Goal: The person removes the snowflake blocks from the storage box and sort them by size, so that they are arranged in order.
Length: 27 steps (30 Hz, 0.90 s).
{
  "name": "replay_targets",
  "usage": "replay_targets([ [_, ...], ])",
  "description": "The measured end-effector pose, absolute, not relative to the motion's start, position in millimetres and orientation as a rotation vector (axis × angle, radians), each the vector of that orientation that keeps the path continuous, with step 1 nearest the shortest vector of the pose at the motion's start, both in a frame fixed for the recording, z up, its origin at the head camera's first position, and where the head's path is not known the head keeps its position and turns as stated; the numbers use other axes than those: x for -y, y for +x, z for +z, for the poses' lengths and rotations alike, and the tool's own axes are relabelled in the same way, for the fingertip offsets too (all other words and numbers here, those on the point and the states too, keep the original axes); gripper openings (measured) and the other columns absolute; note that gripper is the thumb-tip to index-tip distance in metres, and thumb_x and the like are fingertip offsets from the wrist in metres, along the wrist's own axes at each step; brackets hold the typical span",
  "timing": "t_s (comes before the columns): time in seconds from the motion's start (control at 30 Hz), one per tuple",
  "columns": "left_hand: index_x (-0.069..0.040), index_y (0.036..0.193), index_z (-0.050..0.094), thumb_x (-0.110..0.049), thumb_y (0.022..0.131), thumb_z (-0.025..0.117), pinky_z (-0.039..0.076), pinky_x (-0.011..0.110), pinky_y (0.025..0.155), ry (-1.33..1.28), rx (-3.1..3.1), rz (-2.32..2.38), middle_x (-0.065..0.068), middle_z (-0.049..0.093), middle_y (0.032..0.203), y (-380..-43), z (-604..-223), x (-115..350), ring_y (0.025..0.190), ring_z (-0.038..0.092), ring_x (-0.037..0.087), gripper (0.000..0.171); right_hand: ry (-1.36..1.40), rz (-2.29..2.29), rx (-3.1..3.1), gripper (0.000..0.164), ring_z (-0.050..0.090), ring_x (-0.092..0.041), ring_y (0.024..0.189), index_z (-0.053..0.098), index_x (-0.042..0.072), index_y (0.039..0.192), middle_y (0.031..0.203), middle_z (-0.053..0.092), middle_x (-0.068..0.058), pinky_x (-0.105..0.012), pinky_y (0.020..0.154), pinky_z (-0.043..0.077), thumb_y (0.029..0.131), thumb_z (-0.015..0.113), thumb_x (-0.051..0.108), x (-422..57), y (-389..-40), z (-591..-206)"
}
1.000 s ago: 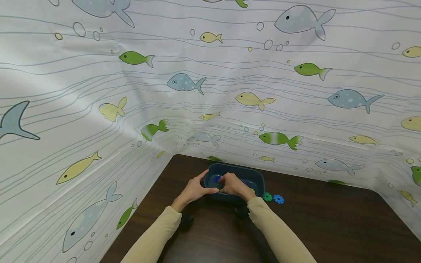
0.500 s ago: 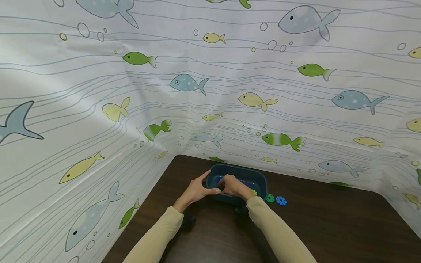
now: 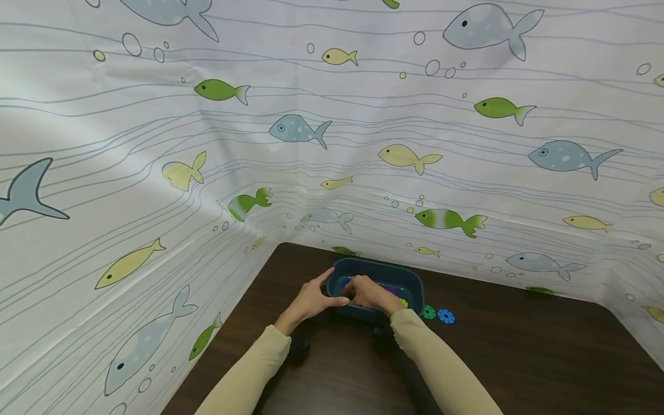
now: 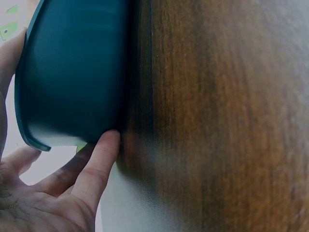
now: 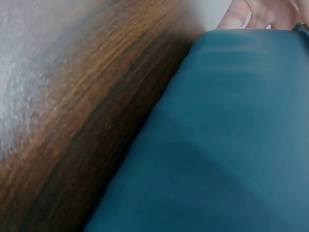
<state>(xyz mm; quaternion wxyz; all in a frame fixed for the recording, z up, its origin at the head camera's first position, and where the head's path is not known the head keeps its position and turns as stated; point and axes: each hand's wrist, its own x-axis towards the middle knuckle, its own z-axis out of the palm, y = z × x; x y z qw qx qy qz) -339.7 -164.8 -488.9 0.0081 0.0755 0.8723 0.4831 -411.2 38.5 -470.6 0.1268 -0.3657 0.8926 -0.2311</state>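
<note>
A dark teal plastic bin [image 3: 358, 313] stands on the brown table near the back. Its left end is held by my left hand [image 3: 310, 301], the thumb along the near rim and the fingers round the end wall. In the left wrist view, fingertips of that hand [image 4: 63, 193] touch the bin's outer wall [image 4: 72, 72] close to the tabletop. My right hand [image 3: 365, 291] reaches down inside the bin with bent fingers; I cannot tell whether they hold a piece. Parts of a purple piece [image 3: 390, 290] and a yellow-green piece [image 3: 404, 302] show inside.
Just right of the bin, a green notched disc [image 3: 428, 312] and a blue notched disc [image 3: 446, 316] lie on the table [image 3: 519, 346]. Behind and to the left rises a white fish-print sheet [image 3: 353, 127]. The bin's side [image 5: 231, 121] fills much of the right wrist view.
The head view has shifted slightly. My left hand stays on the bin, and my right hand remains inside it with small finger movement. More of the yellow-green piece shows beside the right wrist.
</note>
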Motion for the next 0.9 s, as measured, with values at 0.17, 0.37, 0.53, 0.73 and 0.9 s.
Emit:
replay_targets([
  [0.17, -0.017, 0.173, 0.034, -0.048, 0.090, 0.089, 0.051, 0.067, 0.116, 0.247, -2.717, 1.523, 0.028, 0.042, 0.172, -339.3, -486.3, 163.5, 0.151, 0.053, 0.049, 0.104, -1.108, -0.659, -2.590, 0.022, 0.079, -0.026, 0.094, 0.083, 0.000, 0.115, 0.111, 0.083, -0.017, -0.046, 0.091, 0.068, 0.093, 0.081, -0.003, -40.0, -413.5, -469.7],
  [0.37, -0.017, 0.173, 0.034, -0.049, 0.090, 0.089, 0.049, 0.068, 0.118, 0.252, -2.717, 1.526, 0.027, 0.041, 0.173, -339.0, -488.3, 161.8, 0.152, 0.051, 0.050, 0.104, -1.182, -0.615, -2.604, 0.014, 0.076, -0.018, 0.083, 0.084, 0.002, 0.108, 0.101, 0.083, -0.014, -0.039, 0.084, 0.069, 0.094, 0.081, 0.002, -39.7, -414.6, -471.4],
  [0.53, -0.016, 0.173, 0.034, -0.050, 0.090, 0.089, 0.049, 0.068, 0.119, 0.248, -2.710, 1.531, 0.027, 0.044, 0.171, -338.3, -490.2, 160.0, 0.151, 0.053, 0.049, 0.105, -1.173, -0.633, -2.611, 0.015, 0.078, -0.023, 0.086, 0.083, -0.002, 0.108, 0.104, 0.083, -0.017, -0.043, 0.087, 0.069, 0.095, 0.081, 0.005, -41.6, -412.5, -472.6],
  [0.73, -0.016, 0.172, 0.035, -0.047, 0.090, 0.089, 0.050, 0.067, 0.118, 0.251, -2.705, 1.541, 0.028, 0.045, 0.170, -339.1, -490.8, 160.2, 0.149, 0.055, 0.049, 0.103, -1.119, -0.645, -2.654, 0.024, 0.076, -0.023, 0.089, 0.082, -0.004, 0.111, 0.106, 0.082, -0.017, -0.045, 0.088, 0.068, 0.095, 0.083, 0.014, -45.5, -412.6, -470.2],
  [0.9, -0.016, 0.172, 0.035, -0.046, 0.091, 0.089, 0.051, 0.068, 0.116, 0.241, -2.719, 1.541, 0.029, 0.045, 0.170, -338.5, -490.7, 162.9, 0.150, 0.053, 0.050, 0.103, -1.046, -0.695, -2.683, 0.034, 0.073, -0.020, 0.089, 0.081, -0.001, 0.115, 0.107, 0.081, -0.014, -0.046, 0.090, 0.068, 0.092, 0.087, 0.024, -48.9, -410.7, -463.9],
])
